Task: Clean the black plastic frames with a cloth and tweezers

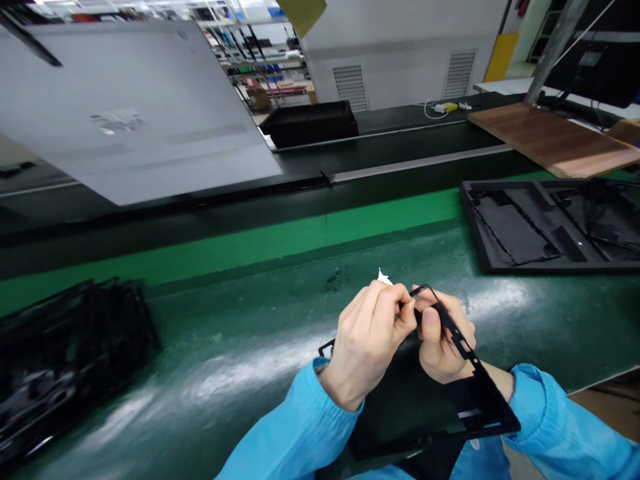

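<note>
A thin black rectangular frame [493,393] with small cut-outs along one side is held tilted above the bench, close to my body. My right hand [445,340] grips its upper right side, thumb in front and fingers behind. With thumb and forefinger pinched together, my left hand [373,337] holds the frame's top edge near the corner. A small white scrap [383,277] sticks up behind my left knuckles; whether those fingers hold it, I cannot tell. Dark, shiny surface shows within the frame's lower part, and my left hand hides much of its left side.
Black frames [75,360] lie heaped on the green bench [240,333] at left. A black foam tray [505,267] with frames in its recesses sits at right. Behind are a large grey panel [150,113], a black bin [310,125] and a wooden board [555,137].
</note>
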Demonstrator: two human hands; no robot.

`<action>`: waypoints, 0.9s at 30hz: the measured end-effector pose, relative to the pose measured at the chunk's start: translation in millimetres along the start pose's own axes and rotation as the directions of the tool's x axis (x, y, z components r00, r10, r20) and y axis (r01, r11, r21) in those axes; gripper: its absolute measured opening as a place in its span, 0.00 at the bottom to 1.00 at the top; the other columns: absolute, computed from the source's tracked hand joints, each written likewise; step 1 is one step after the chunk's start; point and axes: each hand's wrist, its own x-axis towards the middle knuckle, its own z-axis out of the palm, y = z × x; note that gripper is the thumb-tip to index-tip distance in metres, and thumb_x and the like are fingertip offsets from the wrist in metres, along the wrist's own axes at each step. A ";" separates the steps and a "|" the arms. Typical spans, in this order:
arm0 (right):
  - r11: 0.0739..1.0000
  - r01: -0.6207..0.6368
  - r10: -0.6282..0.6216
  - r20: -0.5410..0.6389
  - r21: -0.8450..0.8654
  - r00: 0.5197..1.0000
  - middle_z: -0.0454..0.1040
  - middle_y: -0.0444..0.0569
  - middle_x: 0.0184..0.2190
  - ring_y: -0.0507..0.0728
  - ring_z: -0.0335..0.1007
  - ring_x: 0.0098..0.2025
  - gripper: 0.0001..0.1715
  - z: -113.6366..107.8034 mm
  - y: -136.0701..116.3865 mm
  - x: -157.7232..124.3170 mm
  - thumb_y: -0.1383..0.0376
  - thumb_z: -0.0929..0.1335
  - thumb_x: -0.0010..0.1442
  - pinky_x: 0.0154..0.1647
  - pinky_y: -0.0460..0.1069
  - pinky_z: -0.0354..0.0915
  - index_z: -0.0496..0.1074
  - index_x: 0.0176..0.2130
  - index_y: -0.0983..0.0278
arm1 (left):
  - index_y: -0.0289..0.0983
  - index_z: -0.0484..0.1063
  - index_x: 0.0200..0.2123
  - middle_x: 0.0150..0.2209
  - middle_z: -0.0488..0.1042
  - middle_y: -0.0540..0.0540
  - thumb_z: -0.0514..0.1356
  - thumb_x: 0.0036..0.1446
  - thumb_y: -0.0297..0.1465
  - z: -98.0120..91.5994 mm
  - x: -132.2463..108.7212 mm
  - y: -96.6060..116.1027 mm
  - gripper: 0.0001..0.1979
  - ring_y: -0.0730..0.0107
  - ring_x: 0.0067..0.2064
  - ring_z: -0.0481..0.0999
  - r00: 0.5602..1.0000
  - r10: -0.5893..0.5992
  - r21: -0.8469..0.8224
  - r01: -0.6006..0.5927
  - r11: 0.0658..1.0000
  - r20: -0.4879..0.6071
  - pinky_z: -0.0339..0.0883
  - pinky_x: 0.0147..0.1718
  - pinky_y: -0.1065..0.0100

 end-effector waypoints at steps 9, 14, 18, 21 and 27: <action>0.998 -0.060 0.060 -0.021 0.018 0.998 0.85 0.46 0.36 0.54 0.82 0.30 0.15 0.5 -0.3 -0.7 0.65 0.66 0.74 0.35 0.49 0.79 0.76 0.57 0.59 | 0.39 0.72 0.43 0.34 0.76 0.52 0.65 0.70 0.26 -1.7 -0.9 0.2 0.04 0.76 0.33 0.76 0.999 -0.034 -0.106 0.029 0.994 -0.040 0.70 0.34 0.74; 1.000 0.009 -0.009 -0.021 0.009 1.000 0.85 0.48 0.38 0.56 0.84 0.34 0.16 0.7 3.0 -4.1 0.64 0.66 0.74 0.36 0.49 0.80 0.76 0.58 0.60 | 0.39 0.72 0.43 0.33 0.75 0.52 0.64 0.70 0.25 -3.6 -1.2 2.7 0.05 0.75 0.32 0.75 0.999 -0.007 -0.049 0.005 0.999 -0.041 0.70 0.35 0.72; 0.998 0.058 -0.058 -0.014 -0.034 0.998 0.85 0.50 0.40 0.58 0.85 0.36 0.16 0.3 4.4 -5.3 0.63 0.66 0.74 0.36 0.50 0.81 0.76 0.58 0.60 | 0.38 0.71 0.43 0.31 0.73 0.52 0.62 0.71 0.25 -5.0 -0.5 4.7 0.03 0.75 0.31 0.73 1.000 0.016 -0.002 -0.016 1.000 -0.026 0.69 0.35 0.71; 0.996 0.077 -0.078 -0.005 -0.034 0.997 0.86 0.49 0.40 0.57 0.85 0.35 0.17 0.4 4.1 -4.4 0.65 0.66 0.73 0.35 0.49 0.81 0.75 0.59 0.60 | 0.38 0.70 0.41 0.31 0.72 0.52 0.60 0.72 0.25 -4.0 0.6 4.7 0.04 0.74 0.30 0.72 1.000 0.016 0.025 -0.016 1.000 -0.006 0.68 0.32 0.71; 1.000 0.005 -0.005 0.003 0.005 1.000 0.86 0.48 0.39 0.56 0.85 0.35 0.16 -0.1 0.6 -0.2 0.66 0.66 0.73 0.36 0.48 0.80 0.76 0.57 0.60 | 0.40 0.68 0.40 0.31 0.73 0.52 0.58 0.73 0.26 1.7 0.6 0.6 0.05 0.74 0.29 0.73 1.000 0.003 0.019 -0.002 1.000 -0.019 0.68 0.31 0.72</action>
